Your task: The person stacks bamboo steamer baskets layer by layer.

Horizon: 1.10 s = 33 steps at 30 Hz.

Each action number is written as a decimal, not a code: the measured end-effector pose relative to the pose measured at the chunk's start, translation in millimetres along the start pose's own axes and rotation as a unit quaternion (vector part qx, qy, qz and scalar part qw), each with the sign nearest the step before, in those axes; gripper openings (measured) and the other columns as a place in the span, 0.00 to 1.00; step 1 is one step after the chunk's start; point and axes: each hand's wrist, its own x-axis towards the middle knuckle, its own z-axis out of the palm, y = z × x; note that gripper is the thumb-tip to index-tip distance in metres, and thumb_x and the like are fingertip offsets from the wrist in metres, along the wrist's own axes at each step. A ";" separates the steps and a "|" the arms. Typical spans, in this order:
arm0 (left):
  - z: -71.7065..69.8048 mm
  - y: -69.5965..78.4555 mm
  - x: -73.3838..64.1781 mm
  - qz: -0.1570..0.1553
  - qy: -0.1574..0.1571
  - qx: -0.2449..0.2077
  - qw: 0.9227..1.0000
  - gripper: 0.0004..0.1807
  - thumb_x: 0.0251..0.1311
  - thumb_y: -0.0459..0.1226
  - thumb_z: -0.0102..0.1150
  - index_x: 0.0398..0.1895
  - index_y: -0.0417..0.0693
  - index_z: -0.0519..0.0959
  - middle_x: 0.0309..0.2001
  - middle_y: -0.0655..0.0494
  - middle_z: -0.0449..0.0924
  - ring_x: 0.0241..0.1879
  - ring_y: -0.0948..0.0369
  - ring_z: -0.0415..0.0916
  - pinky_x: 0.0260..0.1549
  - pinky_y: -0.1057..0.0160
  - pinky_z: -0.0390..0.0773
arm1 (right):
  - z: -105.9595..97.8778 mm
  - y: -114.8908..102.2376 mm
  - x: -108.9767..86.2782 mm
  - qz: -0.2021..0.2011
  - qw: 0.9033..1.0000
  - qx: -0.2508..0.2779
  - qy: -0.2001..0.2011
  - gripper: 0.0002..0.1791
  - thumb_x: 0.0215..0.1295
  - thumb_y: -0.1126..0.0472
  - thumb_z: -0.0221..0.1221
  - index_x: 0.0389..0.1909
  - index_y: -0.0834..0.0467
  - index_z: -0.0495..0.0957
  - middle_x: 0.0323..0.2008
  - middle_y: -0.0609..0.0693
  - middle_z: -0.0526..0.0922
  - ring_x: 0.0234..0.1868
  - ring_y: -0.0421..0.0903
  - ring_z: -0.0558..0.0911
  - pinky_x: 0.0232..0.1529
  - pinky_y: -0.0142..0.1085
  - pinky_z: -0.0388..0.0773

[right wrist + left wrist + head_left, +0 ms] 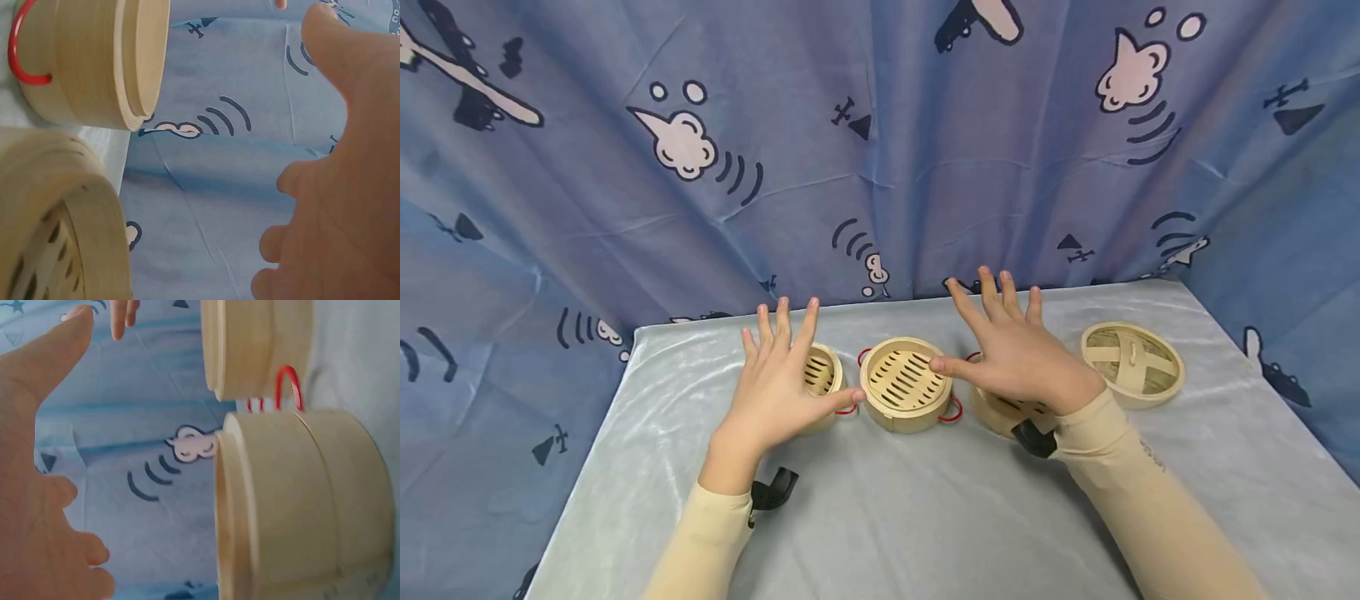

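Observation:
Three small round bamboo steamer baskets stand in a row on the table. The middle steamer basket (906,379) shows its slotted base and red side handles. My left hand (778,392) is spread above the left steamer basket (822,372), partly hiding it, and holds nothing. Fingers apart, my right hand (1018,350) hovers over the right steamer basket (996,410) and covers much of it. In the left wrist view a steamer basket (300,500) lies apart from the hand. A gap also separates the hand from a steamer basket (62,206) in the right wrist view.
A round woven bamboo lid (1132,364) with crossed strips lies at the right of the row. The table (880,517) is covered with pale grey cloth. Behind it and at both sides hangs a blue patterned curtain (820,108).

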 end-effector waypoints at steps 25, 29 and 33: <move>27.2 -71.8 -46.0 -0.060 -0.021 -0.123 0.990 0.85 0.50 0.66 0.83 0.89 0.57 0.22 0.89 0.47 0.24 0.86 0.44 0.18 0.80 0.27 0.40 | 25.3 -7.5 11.1 -0.044 0.998 -0.014 -0.032 0.67 0.69 0.16 0.52 0.91 0.50 0.34 0.86 0.61 0.19 0.84 0.68 0.23 0.74 0.76 0.17; 30.2 -74.4 -48.1 -0.077 0.004 -0.145 0.986 0.84 0.50 0.67 0.82 0.89 0.63 0.22 0.90 0.52 0.27 0.87 0.47 0.25 0.78 0.26 0.52 | 31.9 -10.3 13.4 -0.046 0.998 -0.025 -0.032 0.66 0.69 0.16 0.52 0.91 0.53 0.38 0.86 0.67 0.25 0.85 0.68 0.25 0.74 0.79 0.22; 33.4 -78.8 -48.4 -0.066 0.028 -0.184 0.980 0.84 0.50 0.64 0.84 0.89 0.62 0.23 0.90 0.51 0.30 0.87 0.47 0.38 0.80 0.31 0.53 | 38.4 -14.5 14.2 -0.050 0.998 -0.026 -0.033 0.66 0.68 0.17 0.54 0.91 0.55 0.42 0.86 0.72 0.34 0.85 0.69 0.29 0.75 0.80 0.25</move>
